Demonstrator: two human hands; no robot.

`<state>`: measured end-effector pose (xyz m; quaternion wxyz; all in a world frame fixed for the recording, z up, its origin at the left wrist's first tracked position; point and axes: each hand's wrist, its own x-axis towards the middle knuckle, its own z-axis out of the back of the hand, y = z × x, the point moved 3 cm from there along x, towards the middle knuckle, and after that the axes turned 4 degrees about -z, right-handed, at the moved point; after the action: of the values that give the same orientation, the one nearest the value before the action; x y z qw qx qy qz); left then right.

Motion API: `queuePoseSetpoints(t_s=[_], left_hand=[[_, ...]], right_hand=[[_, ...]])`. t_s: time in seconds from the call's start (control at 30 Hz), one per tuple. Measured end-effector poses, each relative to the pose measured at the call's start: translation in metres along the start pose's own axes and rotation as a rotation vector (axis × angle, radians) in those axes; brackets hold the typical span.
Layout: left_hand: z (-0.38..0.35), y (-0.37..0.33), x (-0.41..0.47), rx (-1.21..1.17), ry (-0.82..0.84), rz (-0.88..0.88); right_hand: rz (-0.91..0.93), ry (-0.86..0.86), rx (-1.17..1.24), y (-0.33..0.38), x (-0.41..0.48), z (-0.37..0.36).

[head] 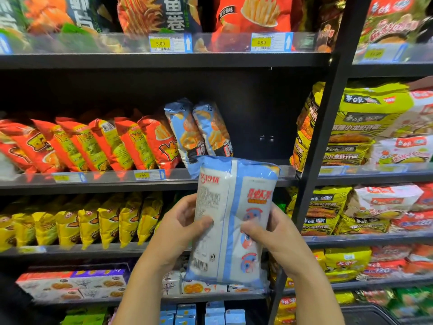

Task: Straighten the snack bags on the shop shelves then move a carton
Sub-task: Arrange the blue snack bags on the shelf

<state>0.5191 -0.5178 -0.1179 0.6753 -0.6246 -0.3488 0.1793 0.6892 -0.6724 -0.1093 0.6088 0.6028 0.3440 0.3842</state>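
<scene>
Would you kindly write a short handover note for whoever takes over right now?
Left hand and right hand: both hold the blue bag, upright with its back to the camera, in front of the middle shelf.
Two matching bags lean left on that shelf, with open space to their right. Red bags beside them lean too.
Left to do: shelve the held bag, straighten the rows, move the carton, which I cannot pick out here.

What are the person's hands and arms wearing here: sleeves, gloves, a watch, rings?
Nothing shows. The left hand and right hand are bare, with no gloves or rings. The left forearm and right forearm run uncovered to the picture's bottom edge, with no sleeve, watch or band in view.
</scene>
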Motion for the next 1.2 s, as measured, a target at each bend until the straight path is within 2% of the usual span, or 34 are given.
queuePoseSetpoints(t_s=[0.1,0.23,0.33,0.47,0.6,0.7,0.77,0.9,1.03,1.1,1.2], left_hand=[[0.003,-0.003,0.004,-0.059,-0.068,0.1],[-0.003,-0.009,0.004,-0.145,-0.1,0.311],[0.0,-0.014,0.006,-0.024,-0.041,0.374],[0.008,-0.011,0.01,0.074,-0.072,0.426],[-0.002,-0.016,0.006,0.044,-0.062,0.413],[-0.009,-0.017,0.0,-0.095,-0.133,0.397],[-0.011,-0.016,-0.001,-0.1,-0.157,0.381],[-0.011,-0.012,0.003,0.029,-0.215,0.296],[-0.01,-0.02,0.006,0.261,-0.379,0.026],[-0.022,-0.029,0.004,0.26,-0.343,-0.018],[-0.046,-0.027,0.008,0.332,-0.177,-0.001]], right_hand=[[-0.071,-0.027,0.094,-0.001,0.007,-0.011],[-0.255,-0.024,0.215,-0.001,0.015,-0.019],[-0.33,-0.031,0.172,0.014,0.012,-0.021],[-0.381,-0.017,0.132,0.005,0.022,-0.017],[-0.404,-0.01,0.218,-0.005,0.023,-0.021],[-0.408,-0.007,0.359,-0.002,0.015,-0.028],[-0.398,-0.036,0.413,-0.003,0.013,-0.03],[-0.306,-0.113,0.419,-0.003,0.009,-0.03],[-0.123,-0.214,0.327,-0.001,0.012,-0.028],[-0.05,-0.296,0.269,0.002,0.016,-0.03],[-0.044,-0.395,0.185,0.0,0.023,-0.036]])
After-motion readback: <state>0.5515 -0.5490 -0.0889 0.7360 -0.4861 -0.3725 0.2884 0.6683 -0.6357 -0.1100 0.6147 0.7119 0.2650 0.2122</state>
